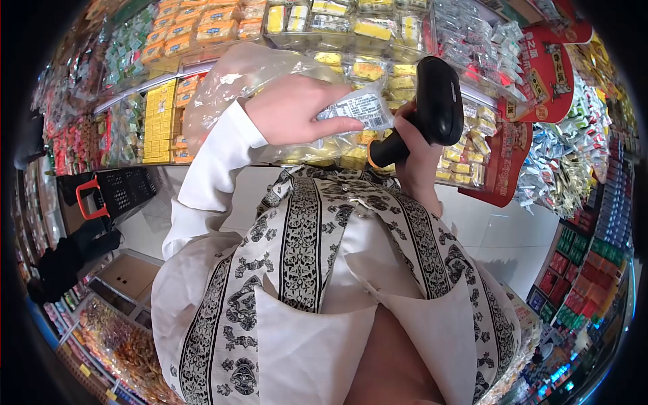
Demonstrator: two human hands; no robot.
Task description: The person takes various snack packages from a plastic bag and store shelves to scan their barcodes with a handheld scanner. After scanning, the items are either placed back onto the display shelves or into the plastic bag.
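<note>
My left hand (pixel 293 108) is closed on a small snack packet (pixel 361 106), its thumb pressed across the near side. A printed label with a barcode faces up on the packet. Around and under the same hand spreads a crinkled clear plastic bag (pixel 219 84); the hand hides how it meets the bag. In my right hand (pixel 417 152) is a black handheld barcode scanner (pixel 440 98), gripped by its handle. The scanner's head stands up just right of the packet, close to it. Yellow wrapped snacks (pixel 368 69) lie in bins behind both hands.
Orange snack packs (pixel 219 23) and yellow boxes (pixel 159 121) fill bins at the left. Red promotional signs (pixel 547 74) stick out at the right, beside heaped silver packets (pixel 560 162). A black basket with an orange handle (pixel 93 197) stands at the left, near a dark-clothed person (pixel 64 263).
</note>
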